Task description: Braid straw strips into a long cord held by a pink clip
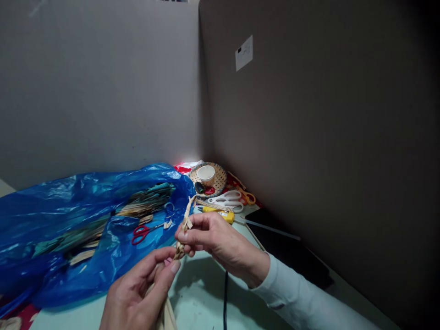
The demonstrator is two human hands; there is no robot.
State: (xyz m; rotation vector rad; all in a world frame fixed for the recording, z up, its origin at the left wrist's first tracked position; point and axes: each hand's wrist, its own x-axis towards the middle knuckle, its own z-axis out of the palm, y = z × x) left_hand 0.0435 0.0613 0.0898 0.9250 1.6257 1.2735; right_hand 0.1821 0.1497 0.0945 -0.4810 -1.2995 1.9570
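Note:
My left hand (pixel 139 293) pinches the lower part of a braided tan strip (pixel 179 250) of dried leaf between thumb and fingers. My right hand (pixel 215 240) pinches the same strip higher up, and a loose end (pixel 189 208) curls up above the fingers. More tan strips hang down below my left hand. Both hands hover over a pale green table (pixel 202 288).
A blue plastic bag (pixel 79 224) holding dried leaf strips lies on the left, with red-handled scissors (pixel 140 233) on it. A small woven basket (pixel 215 181) holds a white cup (pixel 206 174). White scissors (pixel 228 199), a yellow tool (pixel 220 213) and a black cable (pixel 225 298) lie near. Grey walls meet in a corner.

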